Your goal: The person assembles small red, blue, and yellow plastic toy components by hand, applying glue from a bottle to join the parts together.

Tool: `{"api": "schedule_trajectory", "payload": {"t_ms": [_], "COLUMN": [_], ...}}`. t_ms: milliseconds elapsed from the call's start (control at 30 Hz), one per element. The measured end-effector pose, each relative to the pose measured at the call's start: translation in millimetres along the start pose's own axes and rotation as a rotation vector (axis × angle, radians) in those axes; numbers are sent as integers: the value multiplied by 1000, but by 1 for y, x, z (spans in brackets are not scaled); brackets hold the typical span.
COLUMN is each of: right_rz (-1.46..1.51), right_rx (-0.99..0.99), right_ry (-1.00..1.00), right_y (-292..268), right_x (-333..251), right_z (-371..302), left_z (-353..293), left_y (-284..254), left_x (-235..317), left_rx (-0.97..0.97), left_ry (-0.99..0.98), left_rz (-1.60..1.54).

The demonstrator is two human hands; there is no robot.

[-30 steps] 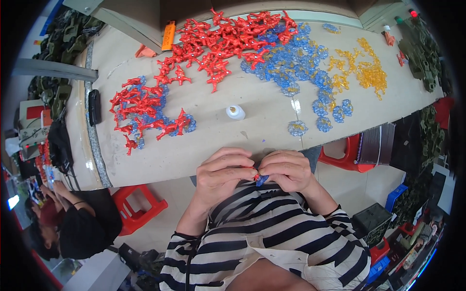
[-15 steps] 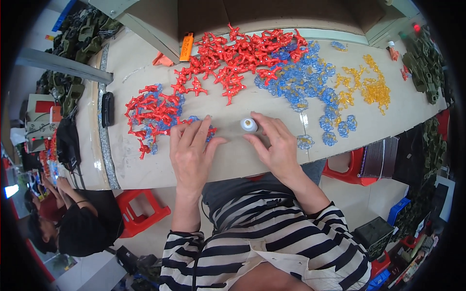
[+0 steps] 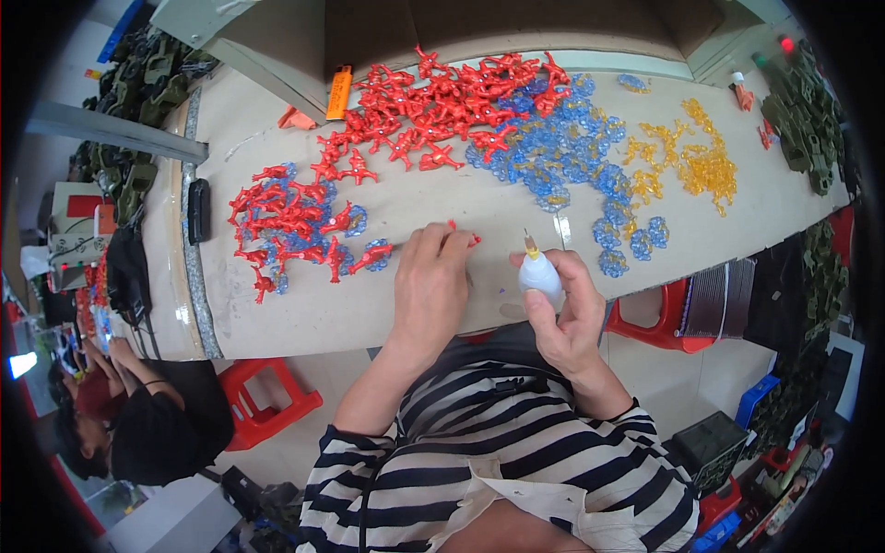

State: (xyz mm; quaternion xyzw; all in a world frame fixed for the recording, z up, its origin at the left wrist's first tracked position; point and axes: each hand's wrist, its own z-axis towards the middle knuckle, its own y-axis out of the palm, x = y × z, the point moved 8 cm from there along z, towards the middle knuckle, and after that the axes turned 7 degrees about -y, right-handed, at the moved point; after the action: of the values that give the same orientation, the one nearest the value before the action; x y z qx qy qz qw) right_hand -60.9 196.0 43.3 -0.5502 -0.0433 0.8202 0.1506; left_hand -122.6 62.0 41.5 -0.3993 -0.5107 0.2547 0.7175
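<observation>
In my right hand (image 3: 573, 313) is a small white squeeze bottle (image 3: 538, 278) with a yellow collar and a thin needle tip, its tip pointing up and away from me. My left hand (image 3: 431, 288) is closed on a red plastic figure (image 3: 475, 241); only small red bits of it show past the fingers. The hands are apart, just above the near part of the table. To the left lie red figures joined with clear blue pieces (image 3: 358, 221). Farther back is a heap of loose red figures (image 3: 433, 97), beside a spread of clear blue pieces (image 3: 553, 152).
Clear yellow pieces (image 3: 708, 170) lie to the right of the blue ones. An orange-yellow box (image 3: 340, 92) stands by the shelf post, and a black object (image 3: 199, 210) lies at the left. Dark green parts (image 3: 800, 138) are piled far right. Red stools (image 3: 267, 405) stand below; a person sits at left.
My right hand has lifted and tilted the bottle that stood upright on the table. The left hand has moved right from the joined pieces and now holds a red figure.
</observation>
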Motion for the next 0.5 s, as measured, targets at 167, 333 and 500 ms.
{"api": "schedule_trajectory", "payload": {"t_ms": [167,333,500], "right_rz": [-19,-68,-90], "right_rx": [-4,18,14], "right_ry": [47,-38,-105], "right_y": [-11,-20,-28], "right_x": [-2,-18,-34], "right_z": [-7,-3,-3], "left_z": [-17,-29,-57], "left_y": [2,1,28], "left_x": [-20,-21,-35], "left_rx": [-35,-41,-264], "left_ry": [-356,-249,-622], "left_rz": [-357,-516,-1619]}}
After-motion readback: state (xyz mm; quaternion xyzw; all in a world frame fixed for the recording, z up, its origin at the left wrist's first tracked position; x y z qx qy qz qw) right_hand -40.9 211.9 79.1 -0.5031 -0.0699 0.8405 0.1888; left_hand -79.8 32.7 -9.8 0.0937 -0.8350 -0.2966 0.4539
